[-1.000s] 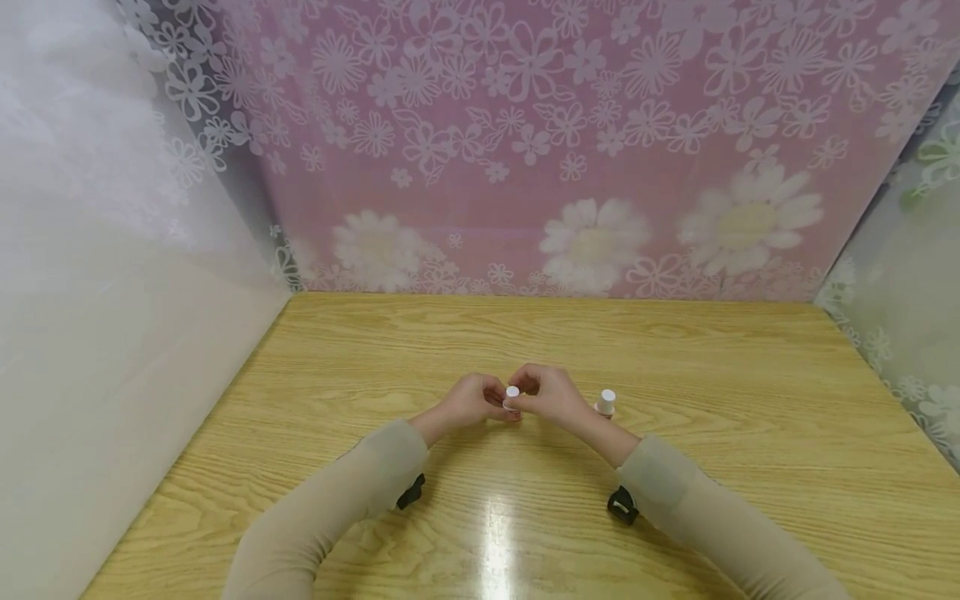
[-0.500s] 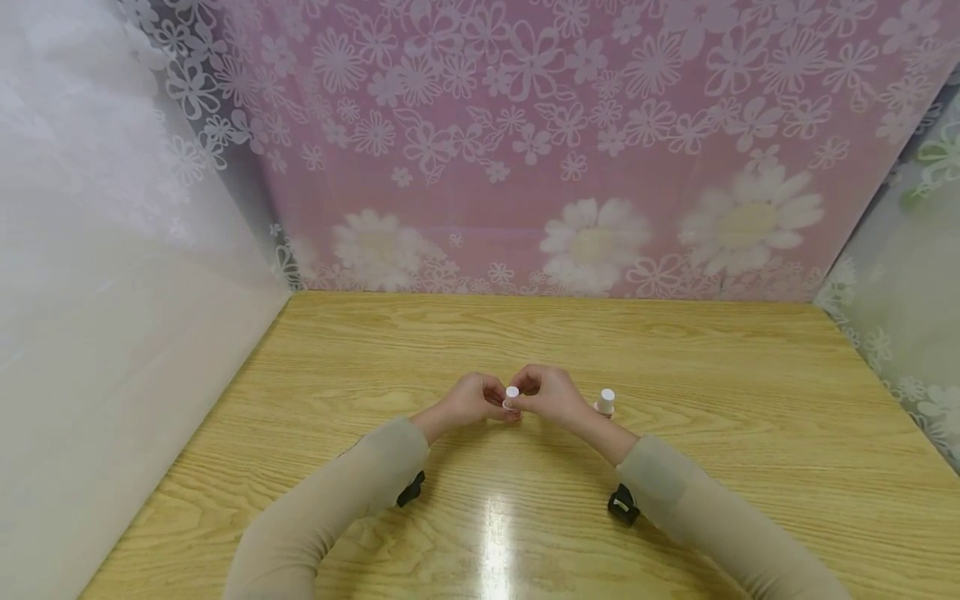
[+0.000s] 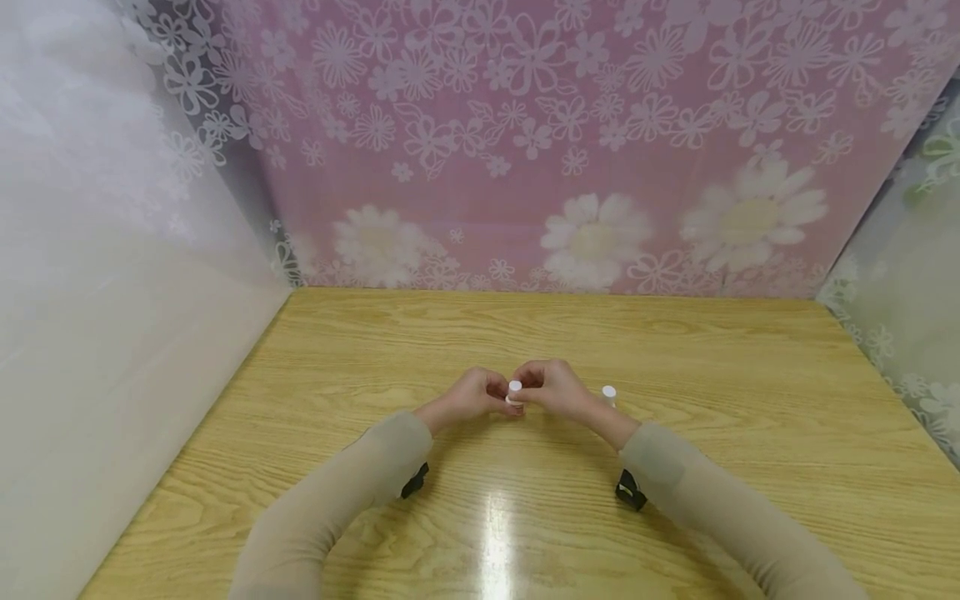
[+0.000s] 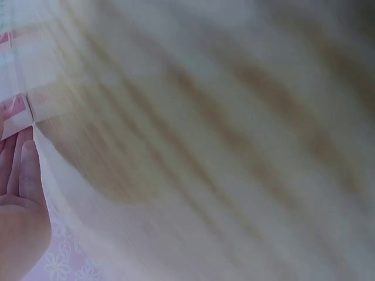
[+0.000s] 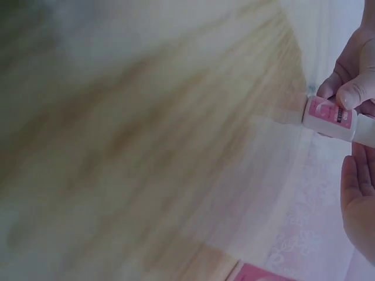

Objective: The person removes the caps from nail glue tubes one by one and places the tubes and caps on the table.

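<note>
Makeshift recording booth: wood-grain table [image 3: 675, 358] boxed in w/ pink floral curtain [image 3: 540, 142], white sheets at sides.

My left hand [image 4: 17, 216] showing at the lower left edge, fingers lying straight and together, nothing visibly held, blurred wooden tabletop [image 4: 222, 134] filling the view beside my fingers, flowered pink sheet [image 4: 64, 263] lying just below my palm, pink strip [image 4: 14, 111] sitting above my fingertips

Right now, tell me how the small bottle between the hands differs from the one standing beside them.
The held bottle is pinched by both hands, left hand and right hand; the second bottle stands untouched on the table, partly hidden behind the right wrist. Both have white caps.
</note>
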Demonstrator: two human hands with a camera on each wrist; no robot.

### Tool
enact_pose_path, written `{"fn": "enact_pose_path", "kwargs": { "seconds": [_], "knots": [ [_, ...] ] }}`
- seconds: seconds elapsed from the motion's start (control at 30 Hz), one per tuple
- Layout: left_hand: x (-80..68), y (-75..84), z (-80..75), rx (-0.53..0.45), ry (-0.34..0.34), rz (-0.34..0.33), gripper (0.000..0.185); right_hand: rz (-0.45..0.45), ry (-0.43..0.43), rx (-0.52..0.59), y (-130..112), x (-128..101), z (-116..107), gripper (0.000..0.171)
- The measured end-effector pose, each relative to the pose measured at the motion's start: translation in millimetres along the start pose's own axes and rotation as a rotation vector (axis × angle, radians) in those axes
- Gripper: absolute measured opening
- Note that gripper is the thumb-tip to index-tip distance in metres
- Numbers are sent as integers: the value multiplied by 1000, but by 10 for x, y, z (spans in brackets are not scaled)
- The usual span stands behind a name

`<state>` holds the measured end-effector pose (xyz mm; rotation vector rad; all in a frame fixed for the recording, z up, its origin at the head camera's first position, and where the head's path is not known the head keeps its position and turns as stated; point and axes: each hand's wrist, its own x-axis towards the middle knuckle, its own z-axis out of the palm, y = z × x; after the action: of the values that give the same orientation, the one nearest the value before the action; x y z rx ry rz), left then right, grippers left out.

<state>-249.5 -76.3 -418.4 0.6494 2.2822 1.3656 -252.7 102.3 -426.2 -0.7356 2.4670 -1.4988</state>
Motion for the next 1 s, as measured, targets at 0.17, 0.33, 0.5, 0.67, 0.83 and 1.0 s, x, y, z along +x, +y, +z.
{"fn": "enact_pose_path", "kwargs": {
  "seconds": [0.17, 0.33, 0.5, 0.67, 0.83, 1.0],
  "knots": [
    [30, -18, -12, 33, -6, -23, 12, -22, -46, -8, -8, -2, -28, 16],
    [139, -194, 2, 27, -17, -35, 12, -62, -103, -1, -26, -15, -55, 12],
    [162, -225, 4, -8, -31, -29, 11, -61, -115, -36, -42, -34, -87, 17],
    [152, -213, 0, 13, -10, -30, 11, -10, -45, -82, -31, -28, -103, 25],
    [143, -206, -12, -2, 1, -52, 10, 1, -5, -57, -8, -16, -89, 28],
    [148, -215, -15, 3, -1, -56, 9, -3, 5, -29, 7, -22, -46, 24]
  ]
}}
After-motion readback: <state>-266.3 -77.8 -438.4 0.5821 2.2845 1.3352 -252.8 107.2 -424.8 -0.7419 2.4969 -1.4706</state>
